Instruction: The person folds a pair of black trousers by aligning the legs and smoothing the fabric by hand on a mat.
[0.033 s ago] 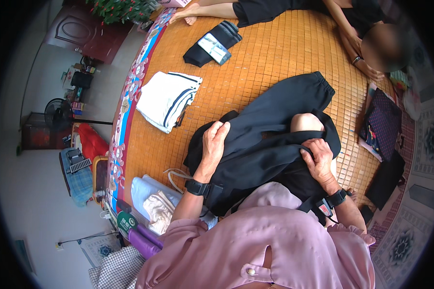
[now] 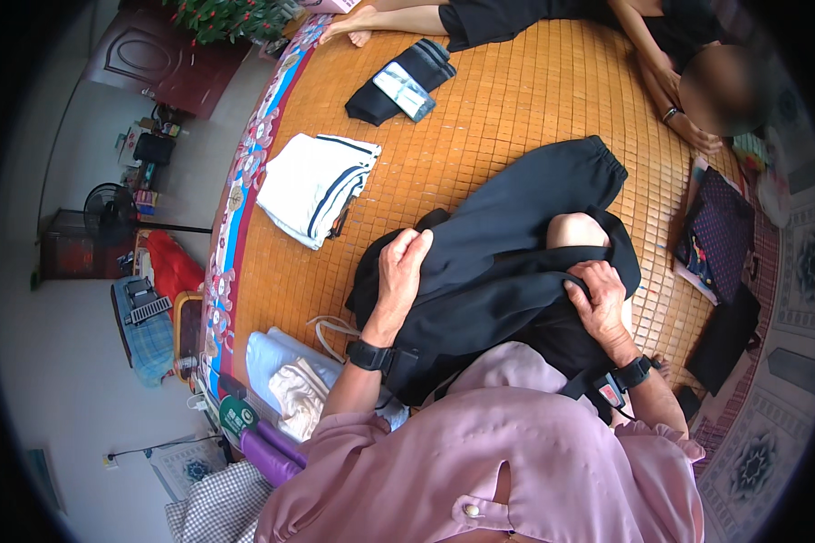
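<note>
A pair of black trousers [image 2: 498, 217] with an elastic cuff lies across my lap and onto the woven mat. My left hand [image 2: 402, 271] is closed on the cloth at its left side, thumb on top. On the right, my right hand [image 2: 598, 297] has its fingers curled round a fold of the same trousers, close to my bare knee [image 2: 578, 230]. A pale drawstring [image 2: 330, 328] trails out beside my left wrist. Part of the trousers is bunched up, and the fingertips of my left hand are hidden in the cloth.
Folded white clothing [image 2: 312, 190] lies left on the mat [image 2: 489, 100]. Beyond it, a phone [image 2: 405, 89] rests on folded black clothing [image 2: 380, 101]. Light blue clothing [image 2: 276, 353] is near my left elbow, and a dark patterned cushion [image 2: 717, 226] is at right. Another person [image 2: 503, 18] lies at the far edge.
</note>
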The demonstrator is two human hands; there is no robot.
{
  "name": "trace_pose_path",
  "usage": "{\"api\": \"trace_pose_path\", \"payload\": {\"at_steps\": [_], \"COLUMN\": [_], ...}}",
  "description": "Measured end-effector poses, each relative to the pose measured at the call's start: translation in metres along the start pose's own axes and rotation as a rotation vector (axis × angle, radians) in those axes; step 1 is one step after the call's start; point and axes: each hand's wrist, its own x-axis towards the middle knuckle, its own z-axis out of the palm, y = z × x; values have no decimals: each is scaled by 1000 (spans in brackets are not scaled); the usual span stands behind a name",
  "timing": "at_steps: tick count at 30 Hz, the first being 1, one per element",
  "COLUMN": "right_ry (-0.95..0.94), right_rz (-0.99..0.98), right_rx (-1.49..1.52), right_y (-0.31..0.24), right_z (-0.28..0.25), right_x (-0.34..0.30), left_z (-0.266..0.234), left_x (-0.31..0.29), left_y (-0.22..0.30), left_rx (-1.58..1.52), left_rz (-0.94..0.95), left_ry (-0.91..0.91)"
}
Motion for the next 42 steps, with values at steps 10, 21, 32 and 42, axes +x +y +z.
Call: {"api": "trace_pose_path", "payload": {"at_steps": [10,21,32,42], "right_ry": [-61,-806,241,282], "right_rz": [392,-227,242,222], "right_rx": [543,-237,450,309], "right_y": [17,-2,-3,-6], "right_z": [16,98,-27,-81], "right_x": [30,77,114,15], "left_z": [-38,-64,-63,-50], "left_x": [-56,-91,-71,-60], "left_y": [35,73,41,44], "left_rx": [-148,-255,-569,-5], "left_rz": [89,369,-23,14], "left_ry": [-161,-532,-195,-19]}}
